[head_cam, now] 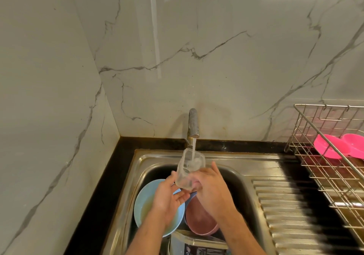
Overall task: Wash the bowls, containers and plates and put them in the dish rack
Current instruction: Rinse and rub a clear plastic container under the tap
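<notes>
I am holding a clear plastic container (189,169) tilted under the running tap (193,123), with the stream falling into its open mouth. My right hand (211,187) has its grip wrapped round the container's lower end; my left hand (168,195) lies beside it with fingers relaxed and spread, touching the base at most, though I cannot tell for sure that it makes contact. Judging by what lies around, I am early to midway through the job: in the dish rack (323,168) on the counter to my right sit 2 pink dishes (334,146), seemingly done. Still waiting in the sink (226,157) are a light blue plate (143,205) with a yellowish film, a dusty pink bowl (199,221) just beside it, and another clear tub (197,243) at the near edge. This container looks to be in its rinse, so racking it should come next.
</notes>
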